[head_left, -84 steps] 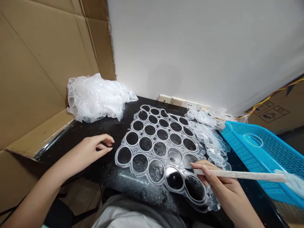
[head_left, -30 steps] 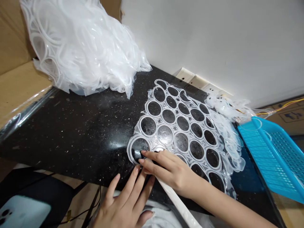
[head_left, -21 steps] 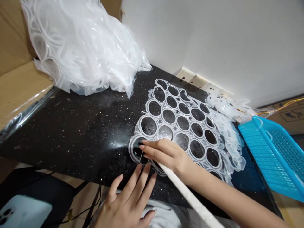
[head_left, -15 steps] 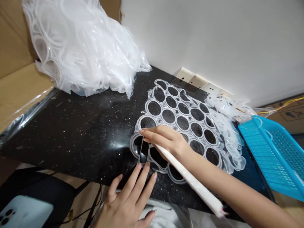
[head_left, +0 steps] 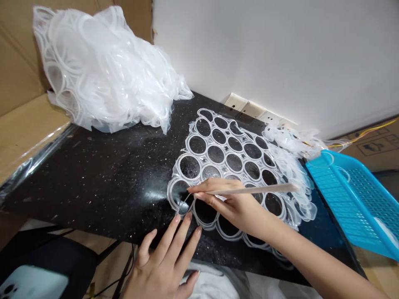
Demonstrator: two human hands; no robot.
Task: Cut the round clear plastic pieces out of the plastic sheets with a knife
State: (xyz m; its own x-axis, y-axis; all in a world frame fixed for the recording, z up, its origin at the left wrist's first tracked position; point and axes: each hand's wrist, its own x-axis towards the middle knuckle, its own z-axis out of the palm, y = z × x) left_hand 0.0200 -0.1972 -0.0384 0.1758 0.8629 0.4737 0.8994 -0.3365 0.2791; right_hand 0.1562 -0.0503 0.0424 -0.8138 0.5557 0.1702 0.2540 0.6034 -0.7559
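A sheet of joined translucent plastic rings (head_left: 205, 151) lies flat on the black speckled tabletop (head_left: 109, 174). My right hand (head_left: 233, 203) is closed in a pinch on a thin metal pick (head_left: 264, 189) with a white-wrapped handle, which points to the right. The pick's fine tip reaches down into the lower-left corner ring (head_left: 170, 195). My left hand (head_left: 168, 257) is spread, palm down, its fingertips touching the sheet's near edge just below that ring. My right hand and forearm hide some rings on the near side.
A large heap of white ring sheets (head_left: 109, 74) rises at the back left beside cardboard (head_left: 18, 54). Loose ring scraps (head_left: 299, 187) lie right of the sheet, next to a blue basket (head_left: 352, 195). Wall sockets (head_left: 249, 109) line the back; a phone (head_left: 34, 282) sits lower left.
The pick's handle has swung from pointing down and right to nearly level across the sheet, as my right hand turned and moved slightly down. My left hand stays almost in place.
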